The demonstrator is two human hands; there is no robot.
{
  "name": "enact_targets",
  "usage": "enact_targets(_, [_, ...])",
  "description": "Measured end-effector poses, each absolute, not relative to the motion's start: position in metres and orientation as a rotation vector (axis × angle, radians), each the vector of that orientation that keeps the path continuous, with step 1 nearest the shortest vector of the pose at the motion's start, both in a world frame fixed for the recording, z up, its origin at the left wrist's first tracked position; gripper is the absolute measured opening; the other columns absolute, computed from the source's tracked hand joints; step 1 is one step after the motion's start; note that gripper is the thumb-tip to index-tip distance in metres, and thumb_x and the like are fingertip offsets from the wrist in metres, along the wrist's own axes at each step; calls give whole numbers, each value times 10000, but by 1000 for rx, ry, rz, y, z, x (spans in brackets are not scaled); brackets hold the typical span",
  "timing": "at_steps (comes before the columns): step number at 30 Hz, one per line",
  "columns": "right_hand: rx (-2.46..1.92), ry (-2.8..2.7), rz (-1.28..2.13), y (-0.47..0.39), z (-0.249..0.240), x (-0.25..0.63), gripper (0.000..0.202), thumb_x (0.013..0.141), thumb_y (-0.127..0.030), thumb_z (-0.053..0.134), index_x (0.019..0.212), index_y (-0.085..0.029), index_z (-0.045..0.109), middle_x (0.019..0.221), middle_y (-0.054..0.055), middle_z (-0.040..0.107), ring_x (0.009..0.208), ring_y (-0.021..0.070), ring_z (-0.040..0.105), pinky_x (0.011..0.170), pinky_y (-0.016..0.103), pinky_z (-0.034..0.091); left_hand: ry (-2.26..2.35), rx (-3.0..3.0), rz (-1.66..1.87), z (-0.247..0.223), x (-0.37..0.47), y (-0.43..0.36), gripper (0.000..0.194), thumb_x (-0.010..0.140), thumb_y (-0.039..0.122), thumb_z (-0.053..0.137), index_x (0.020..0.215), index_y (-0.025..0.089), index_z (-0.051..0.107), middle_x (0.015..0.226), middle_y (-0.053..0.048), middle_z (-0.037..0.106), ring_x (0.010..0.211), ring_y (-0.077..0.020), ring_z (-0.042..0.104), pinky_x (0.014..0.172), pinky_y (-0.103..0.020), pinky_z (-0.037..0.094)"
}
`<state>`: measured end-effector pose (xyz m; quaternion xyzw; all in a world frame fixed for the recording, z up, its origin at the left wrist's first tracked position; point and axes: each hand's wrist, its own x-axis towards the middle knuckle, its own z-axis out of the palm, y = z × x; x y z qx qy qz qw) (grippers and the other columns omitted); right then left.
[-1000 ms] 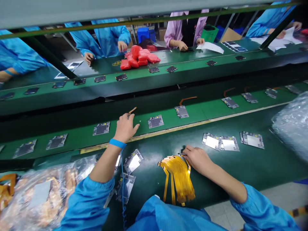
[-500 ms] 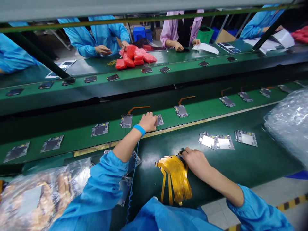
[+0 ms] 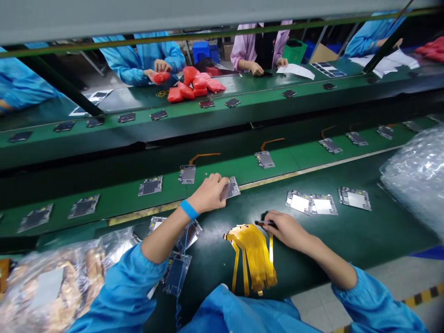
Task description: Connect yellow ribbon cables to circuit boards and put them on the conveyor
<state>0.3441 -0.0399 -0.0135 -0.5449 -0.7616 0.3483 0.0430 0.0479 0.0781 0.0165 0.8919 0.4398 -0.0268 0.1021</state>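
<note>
My left hand (image 3: pixel 210 192), with a blue wrist band, pinches a circuit board (image 3: pixel 230 188) by its left side, over the edge of the conveyor belt. My right hand (image 3: pixel 286 229) is closed on a thin dark piece (image 3: pixel 265 223) whose kind I cannot make out. Just left of this hand, a fanned pile of yellow flex cables (image 3: pixel 253 256) lies on the green bench. One yellow strip hangs down right below my right fingers; whether they hold it is unclear. More circuit boards (image 3: pixel 177 273) lie under and beside my left forearm.
Boards, some with orange flex cables, lie along the green belt (image 3: pixel 243 172). Three boards with silvery plates (image 3: pixel 322 206) sit right on the bench. Bubble wrap (image 3: pixel 416 180) stands far right, a clear bag (image 3: pixel 52 282) at left. Co-workers sit across, near red packets (image 3: pixel 189 85).
My left hand has drawn the board off the belt toward me. My right hand has barely moved. The belt boards have shifted rightward. Across, a co-worker now holds a red packet.
</note>
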Motion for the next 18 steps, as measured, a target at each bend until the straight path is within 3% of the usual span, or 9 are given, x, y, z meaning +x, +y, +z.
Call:
enact_targets(3, [-1569,-2223,1176,-35,-11,346,128,991,-277,569,968,-209,675,871,37,729,783,199,660,707,287,433,1248,2655,-121,11,36,43,457,818,231,628,1263,150,571,1180,-151,564,1051,-303,530,899,-428,466])
enact_targets(6, [-1484,-2116,1229,-24,-6,342,179,976,-310,586,1087,-214,688,944,41,759,822,197,676,725,283,448,1194,2688,-205,6,31,22,471,834,281,642,1280,142,580,1184,-167,570,1090,-331,518,917,-461,452])
enact_targets(11, [-1404,-2102,1241,2,-5,326,288,992,-409,549,867,-187,682,782,20,702,708,168,589,654,266,396,1060,2742,-142,4,38,24,505,853,285,650,1343,187,577,1278,-166,538,1179,-341,498,976,-470,439])
enact_targets(18, [-1410,-2129,1270,21,-20,310,242,950,-350,583,839,-165,693,770,10,675,710,149,550,656,249,367,966,2748,-183,1,52,36,338,886,196,607,1216,235,669,1213,-134,561,1146,-313,535,904,-421,463])
